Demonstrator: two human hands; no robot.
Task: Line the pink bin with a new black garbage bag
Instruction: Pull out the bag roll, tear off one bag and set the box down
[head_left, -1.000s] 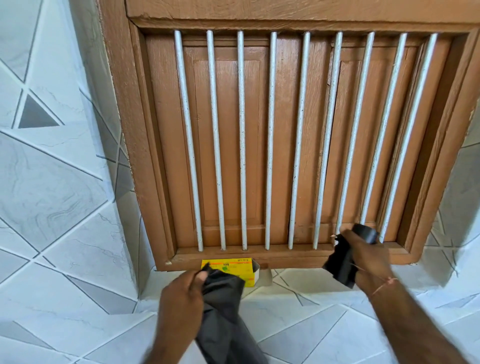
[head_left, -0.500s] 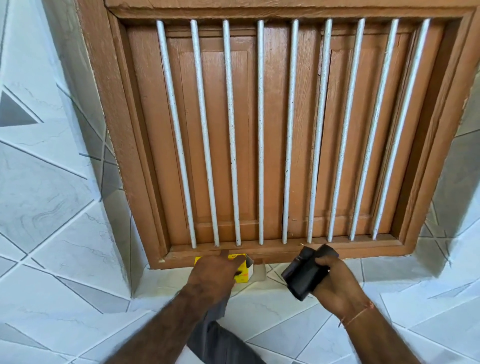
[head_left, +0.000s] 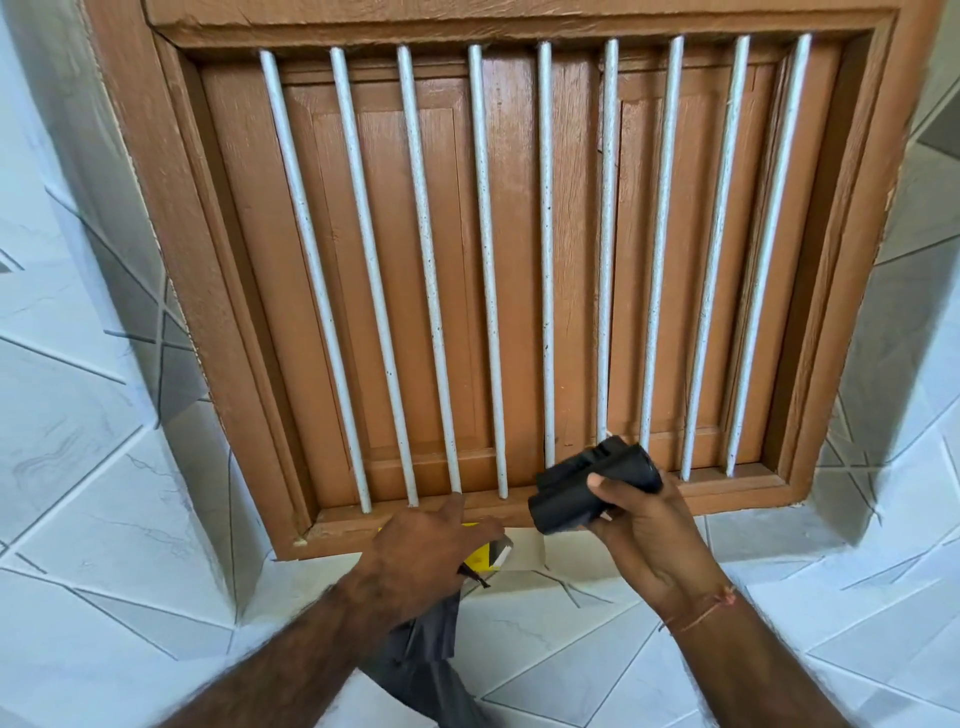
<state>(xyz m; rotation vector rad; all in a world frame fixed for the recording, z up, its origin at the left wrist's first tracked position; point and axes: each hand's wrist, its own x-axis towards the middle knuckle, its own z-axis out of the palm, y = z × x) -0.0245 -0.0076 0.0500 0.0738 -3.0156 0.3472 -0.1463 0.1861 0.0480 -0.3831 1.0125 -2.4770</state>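
My right hand (head_left: 644, 525) grips a roll of black garbage bags (head_left: 592, 486), held tilted just below the window sill. My left hand (head_left: 421, 556) holds a loose black garbage bag (head_left: 426, 654) that hangs down under the wrist, while its fingers reach onto a yellow box (head_left: 480, 558) standing on the tiled ledge under the window. The box is mostly hidden by the hand. The pink bin is not in view.
A brown wooden window frame (head_left: 249, 322) with shut shutters and several white vertical bars (head_left: 488, 270) fills the wall ahead. White tiles with grey lines (head_left: 104, 467) cover the wall and ledge around it.
My left hand moved up from beside the box onto it, still carrying the loose bag. My right hand brought the roll down and left from the right-hand bars toward the middle.
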